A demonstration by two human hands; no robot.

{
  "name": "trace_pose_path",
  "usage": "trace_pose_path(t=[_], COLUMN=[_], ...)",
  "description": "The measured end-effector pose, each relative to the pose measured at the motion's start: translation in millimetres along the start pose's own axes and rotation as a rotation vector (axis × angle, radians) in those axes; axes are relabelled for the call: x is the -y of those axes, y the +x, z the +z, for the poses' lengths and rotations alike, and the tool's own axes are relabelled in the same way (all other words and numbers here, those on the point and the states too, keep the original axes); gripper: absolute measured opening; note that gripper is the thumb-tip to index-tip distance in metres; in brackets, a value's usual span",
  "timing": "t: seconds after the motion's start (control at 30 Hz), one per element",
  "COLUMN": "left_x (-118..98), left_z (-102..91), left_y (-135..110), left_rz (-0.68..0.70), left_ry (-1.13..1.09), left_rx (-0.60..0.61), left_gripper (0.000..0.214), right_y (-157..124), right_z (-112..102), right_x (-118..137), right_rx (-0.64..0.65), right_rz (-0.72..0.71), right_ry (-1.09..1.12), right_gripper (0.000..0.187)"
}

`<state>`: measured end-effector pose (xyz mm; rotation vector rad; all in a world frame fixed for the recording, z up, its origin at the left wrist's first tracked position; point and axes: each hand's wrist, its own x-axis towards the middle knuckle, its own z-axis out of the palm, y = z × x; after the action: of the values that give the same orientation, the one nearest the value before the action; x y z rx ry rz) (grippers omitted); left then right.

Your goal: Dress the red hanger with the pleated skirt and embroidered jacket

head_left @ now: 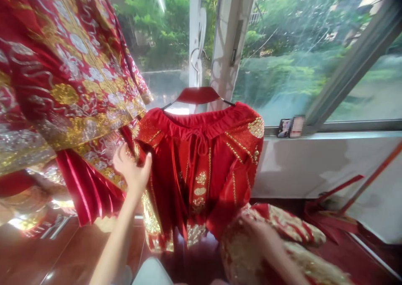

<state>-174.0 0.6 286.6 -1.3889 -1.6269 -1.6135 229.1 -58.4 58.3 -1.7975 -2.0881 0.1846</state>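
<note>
A red skirt-like garment with a gathered, tied waist and gold embroidered strips hangs in front of me on a hanger with a metal hook. At its left shoulder area, my left hand has its thumb stretched out and fingers apart, the fingertips close to the fabric. My right hand is low on the right, smeared by motion, against a red and gold embroidered cloth. Its fingers cannot be made out. A dark red collar piece sits at the top of the hanger.
A large red jacket with gold and silver embroidery hangs on the left, above pink-red satin. Behind is a window frame. Two small cards or boxes stand on the sill. A red dustpan lies at the right wall.
</note>
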Motion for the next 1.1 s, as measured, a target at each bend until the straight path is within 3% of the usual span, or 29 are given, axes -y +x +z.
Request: trace_pose_path(t=[0.07,0.13,0.2,0.27,0.4,0.47,0.53,0.63,0.7,0.8,0.9,1.0,1.1], left_x=[-26,-54,-78,-92,-84,-67,-46,-19,-7,-4,-16,-35,-59], left_z=[6.8,21.7,41.4,59.4,72.4,67.7,60.4,51.1,47.4,43.0,36.4,31.2,30.4], left_y=[-15,-27,-32,-35,-56,-85,-125,-183,-209,-232,-250,-259,-231], left_rz=[0.216,0.346,0.328,0.256,0.192,0.154,0.103,0.041,0.015,-0.002,0.013,0.068,0.132], left_ry=[0.113,0.126,0.163,0.235,0.317,0.367,0.434,0.483,0.491,0.482,0.386,0.302,0.283], left_rx=[-0.017,0.205,0.442,0.575,0.745,0.932,1.214,1.462,1.557,1.659,1.742,1.764,1.734], left_gripper=[0.055,0.044,0.043,0.039,0.039,0.04,0.039,0.035,0.035,0.034,0.032,0.03,0.027], right_y=[-21,-35,-41,-39,-35,-35,-32,-15,6,44,79,111,142], right_z=[39,69,86,91,85,82,76,49,16,-47,-112,-161,-186], right_x=[2,-1,-6,-9,-6,0,10,33,53,90,128,156,169], right_rx=[0.185,0.304,0.31,0.298,0.309,0.328,0.378,0.436,0.374,0.153,-0.262,-0.659,-0.756], right_rz=[0.079,0.15,0.178,0.187,0.204,0.229,0.264,0.266,0.194,0.06,-0.2,-0.496,-0.577], right_ry=[-0.055,-0.082,-0.05,-0.005,-0.002,-0.032,-0.08,-0.16,-0.171,-0.086,0.114,0.244,0.182], right_gripper=[0.038,0.047,0.048,0.048,0.046,0.047,0.047,0.048,0.048,0.046,0.041,0.037,0.04])
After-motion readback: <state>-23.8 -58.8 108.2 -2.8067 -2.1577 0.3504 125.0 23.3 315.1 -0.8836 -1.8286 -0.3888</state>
